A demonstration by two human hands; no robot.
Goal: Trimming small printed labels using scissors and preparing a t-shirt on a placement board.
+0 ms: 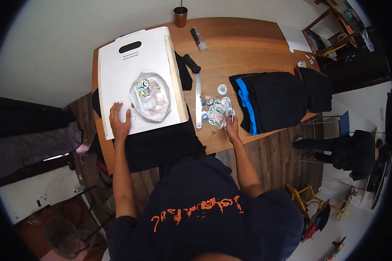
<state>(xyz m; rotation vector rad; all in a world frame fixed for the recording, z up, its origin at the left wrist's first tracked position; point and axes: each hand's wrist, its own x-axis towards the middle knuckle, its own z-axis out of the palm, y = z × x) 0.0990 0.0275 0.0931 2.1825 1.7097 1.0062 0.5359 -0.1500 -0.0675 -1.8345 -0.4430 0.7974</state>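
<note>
Sticker (229, 112) in right hand (233, 128), pile (214, 115) just beside it, left hand (121, 123) on board (112, 71)

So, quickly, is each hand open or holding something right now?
Left hand: open, on the white board, holding nothing.
Right hand: closed on a small printed piece, at the loose pile.

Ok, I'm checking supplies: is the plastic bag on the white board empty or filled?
Not empty: colourful printed pieces and paler ones show within the plastic bag. How full, I cannot tell.
</note>
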